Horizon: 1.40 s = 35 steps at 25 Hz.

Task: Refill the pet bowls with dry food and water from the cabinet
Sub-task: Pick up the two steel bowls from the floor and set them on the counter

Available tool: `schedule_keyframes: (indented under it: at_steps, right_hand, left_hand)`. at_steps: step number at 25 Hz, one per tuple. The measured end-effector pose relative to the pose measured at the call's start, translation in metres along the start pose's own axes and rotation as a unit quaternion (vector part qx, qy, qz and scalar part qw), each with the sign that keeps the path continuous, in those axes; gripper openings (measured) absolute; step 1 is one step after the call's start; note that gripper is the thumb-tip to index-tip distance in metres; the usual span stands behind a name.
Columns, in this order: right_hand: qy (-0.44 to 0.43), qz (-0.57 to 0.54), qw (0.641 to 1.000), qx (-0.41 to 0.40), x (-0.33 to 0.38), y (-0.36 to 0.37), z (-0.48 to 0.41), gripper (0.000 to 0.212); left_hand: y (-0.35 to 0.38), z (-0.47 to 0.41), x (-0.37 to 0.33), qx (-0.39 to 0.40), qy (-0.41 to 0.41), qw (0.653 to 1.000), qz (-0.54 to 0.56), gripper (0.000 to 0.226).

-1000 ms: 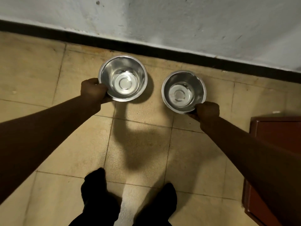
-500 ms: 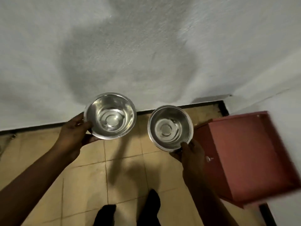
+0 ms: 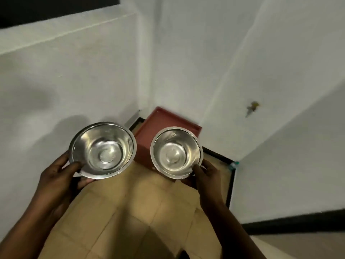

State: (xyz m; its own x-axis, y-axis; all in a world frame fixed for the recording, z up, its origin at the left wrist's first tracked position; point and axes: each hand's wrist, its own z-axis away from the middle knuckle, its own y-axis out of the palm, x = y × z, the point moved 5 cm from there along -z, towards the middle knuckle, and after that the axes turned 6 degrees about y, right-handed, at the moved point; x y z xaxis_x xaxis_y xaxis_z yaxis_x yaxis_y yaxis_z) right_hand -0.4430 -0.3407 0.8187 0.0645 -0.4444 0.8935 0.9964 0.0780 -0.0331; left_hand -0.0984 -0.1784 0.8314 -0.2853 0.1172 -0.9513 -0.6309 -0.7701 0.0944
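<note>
Both hands are up in front of the person, each grasping a steel bowl by its near rim. Left hand [image 3: 61, 172] grips the larger bowl [image 3: 102, 150], thumb hooked over the rim and fingers curled beneath; right hand [image 3: 205, 174] grips the smaller bowl [image 3: 176, 153] the same way, thumb on the rim. The bowls sit side by side, close but apart, both held above the floor with their openings facing up and their shiny insides bare.

Behind and around them, white walls [image 3: 186, 62] fill most of the view, meeting in a far corner. Tan floor tiles [image 3: 141, 212] spread below the forearms, edged by a dark skirting strip [image 3: 280, 221] on the right. A reddish-brown cabinet [image 3: 164, 122] stands in the far corner, its top showing between and beyond the two bowls. Lower on the right, at the foot of the wall, a small bottle [image 3: 233, 164] with a greenish cap is blurred. A small yellowish fitting [image 3: 253, 107] sticks out of the right wall, too blurred to identify.
</note>
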Motion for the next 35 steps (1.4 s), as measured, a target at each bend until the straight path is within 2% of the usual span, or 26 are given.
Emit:
schedule_keyframes:
  at_steps: [3,6,11,15,20,27,30,35]
  right_hand:
    - [-0.027,-0.041,0.995,-0.085,0.005,-0.115,0.039,0.022]
    - [-0.018,-0.094,0.982,-0.160,-0.008,-0.224,0.084,0.020]
    - [-0.016,-0.159,0.942,-0.294,-0.054,-0.431,0.182,0.025]
    - [-0.008,-0.192,0.904,-0.381,-0.085,-0.564,0.251,0.026]
    - [-0.010,-0.235,0.854,-0.463,-0.109,-0.692,0.305,0.024]
    - [-0.006,-0.268,0.808,-0.525,-0.126,-0.840,0.315,0.026]
    - [-0.001,-0.265,0.803,-0.534,-0.125,-0.917,0.302,0.024]
    - [0.025,-0.249,0.810,-0.530,-0.102,-1.035,0.262,0.027]
  left_hand:
    - [0.094,0.040,-0.001,0.105,-0.008,0.994,-0.018,0.045]
    - [0.185,0.090,0.014,0.206,-0.015,0.978,-0.037,0.039]
    - [0.354,0.237,0.074,0.365,-0.045,0.926,-0.082,0.045]
    - [0.458,0.351,0.129,0.451,-0.068,0.885,-0.094,0.046]
    - [0.557,0.477,0.174,0.524,-0.094,0.840,-0.105,0.040]
    - [0.687,0.585,0.222,0.581,-0.086,0.799,-0.133,0.040]
    - [0.755,0.615,0.248,0.582,-0.092,0.797,-0.131,0.036]
    - [0.862,0.654,0.284,0.557,-0.124,0.812,-0.118,0.045]
